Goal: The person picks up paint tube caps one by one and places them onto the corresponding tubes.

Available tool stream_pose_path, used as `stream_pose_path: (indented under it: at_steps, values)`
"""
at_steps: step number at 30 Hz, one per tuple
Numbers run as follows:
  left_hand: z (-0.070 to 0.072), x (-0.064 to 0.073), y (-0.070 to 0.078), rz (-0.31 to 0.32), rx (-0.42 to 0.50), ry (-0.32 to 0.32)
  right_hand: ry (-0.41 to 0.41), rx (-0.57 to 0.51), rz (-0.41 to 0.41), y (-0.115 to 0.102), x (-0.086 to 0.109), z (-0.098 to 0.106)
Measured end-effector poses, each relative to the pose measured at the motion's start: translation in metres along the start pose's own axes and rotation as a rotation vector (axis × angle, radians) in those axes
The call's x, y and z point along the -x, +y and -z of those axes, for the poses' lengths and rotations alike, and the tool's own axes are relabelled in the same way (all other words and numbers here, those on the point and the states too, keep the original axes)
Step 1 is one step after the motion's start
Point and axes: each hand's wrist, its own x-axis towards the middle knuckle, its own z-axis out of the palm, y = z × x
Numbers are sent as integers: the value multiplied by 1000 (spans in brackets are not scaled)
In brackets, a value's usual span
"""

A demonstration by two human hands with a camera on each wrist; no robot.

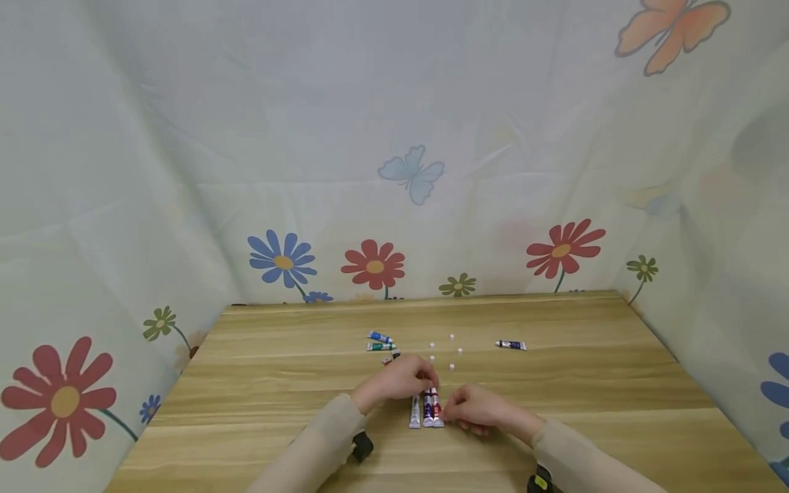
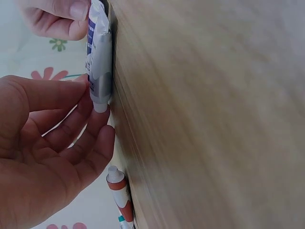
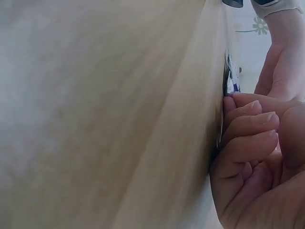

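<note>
Three paint tubes lie side by side in the head view: a silver-white tube (image 1: pixel 415 413), a purple tube (image 1: pixel 428 412) and a red tube (image 1: pixel 436 409). My left hand (image 1: pixel 399 378) reaches over their upper ends, thumb and fingertips pinching around the red tube's nozzle end; its exact contact is partly hidden. The silver-white tube (image 2: pixel 101 62) stands in front of the thumb in the left wrist view. With curled fingers, my right hand (image 1: pixel 479 405) pinches the lower end of the red tube between thumb and forefinger. In the right wrist view that hand (image 3: pixel 257 143) hides most of the tube.
Beyond my left hand lie a blue tube (image 1: pixel 380 337), a green tube (image 1: pixel 380 347) and an orange-red tube (image 2: pixel 121 195). A dark navy tube (image 1: pixel 511 345) lies at the back right. Several small white caps (image 1: pixel 452 367) are scattered between them. Printed cloth (image 1: pixel 345 205) surrounds the wooden table (image 1: pixel 585 383).
</note>
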Motion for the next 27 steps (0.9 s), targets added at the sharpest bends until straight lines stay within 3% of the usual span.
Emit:
stream_pose_path:
  at_steps: [10, 15, 19, 27]
  values:
    - [2, 3, 0, 14, 22, -4, -13, -5, 14, -3, -3, 1]
    - [2, 4, -3, 22, 29, 23, 0, -10, 41, 2, -1, 7]
    - [9, 5, -6, 44, 61, 66, 64, 11, 25, 9, 4, 25]
    - [44, 10, -11, 42, 57, 145, 231, 137, 32, 15, 14, 78]
